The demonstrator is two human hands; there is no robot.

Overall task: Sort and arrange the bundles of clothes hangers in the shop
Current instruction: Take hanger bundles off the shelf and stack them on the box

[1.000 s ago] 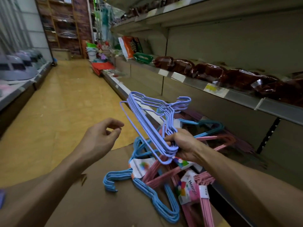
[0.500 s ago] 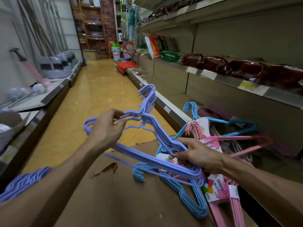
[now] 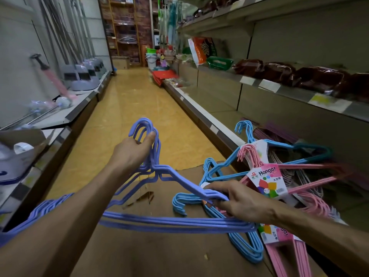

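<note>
I hold a bundle of purple hangers (image 3: 175, 221) level over a sheet of brown cardboard (image 3: 159, 254). My left hand (image 3: 132, 151) grips the hooks at the top. My right hand (image 3: 242, 200) pinches the bundle's right shoulder. Under it lie light blue hanger bundles (image 3: 247, 246) and pink bundles with "Hanger" labels (image 3: 265, 177) at the right. Another purple bundle (image 3: 38, 214) shows under my left forearm at the lower left.
A low shelf (image 3: 209, 124) runs along the right, holding darker hangers (image 3: 279, 134); brown packets (image 3: 283, 71) sit on the shelf above. Grey dustpans and mops (image 3: 83, 76) line the left shelf. The yellow aisle floor (image 3: 123, 108) stretches ahead to buckets (image 3: 150, 58).
My left hand has closed on the hooks, and the purple bundle has swung from upright in my right hand to flat and spread between both hands. The view has shifted left.
</note>
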